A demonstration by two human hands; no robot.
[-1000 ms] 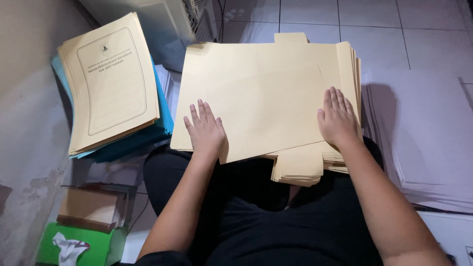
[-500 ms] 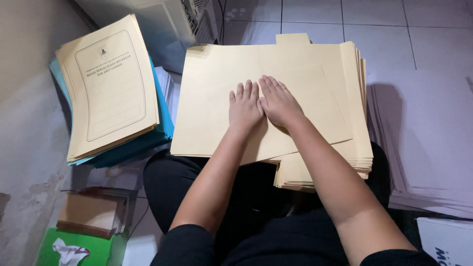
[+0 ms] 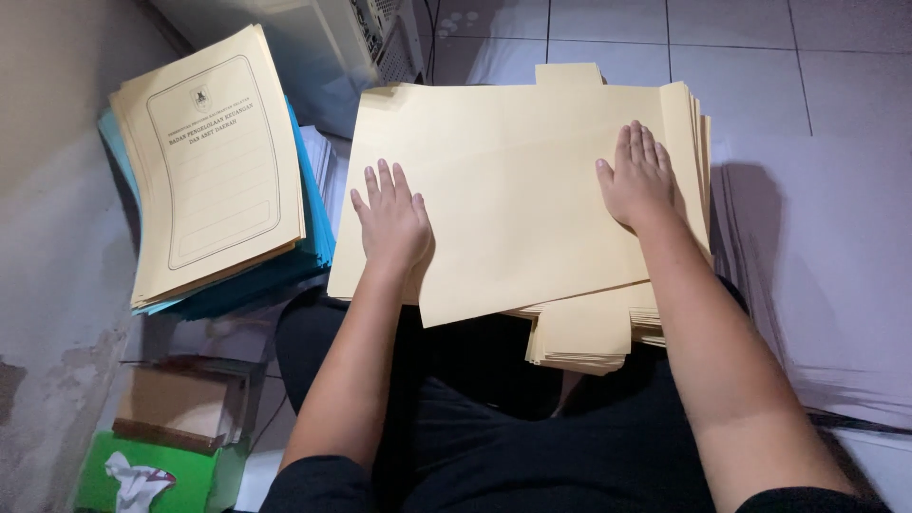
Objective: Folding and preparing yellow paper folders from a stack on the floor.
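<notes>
Folders: tan stack point(image 3: 518, 190) lies across the person's lap, top sheet skewed.
Left hand point(image 3: 391, 220): flat on the top sheet, fingers slightly spread, pinching nothing.
Right hand point(image 3: 638, 180): flat near the right edge, fingers together.
Risk: the overhanging lower sheets point(image 3: 581, 334) could slide off if the lap tilts.
Green box point(image 3: 142, 480): holds tissue poking out.
Brown box point(image 3: 180, 407): contents unclear.

A stack of folders point(image 3: 522, 190) is lying on the person's lap. Printed covers point(image 3: 209, 161) are sitting at its nine o'clock, a tissue box point(image 3: 142, 475) at seven.
</notes>
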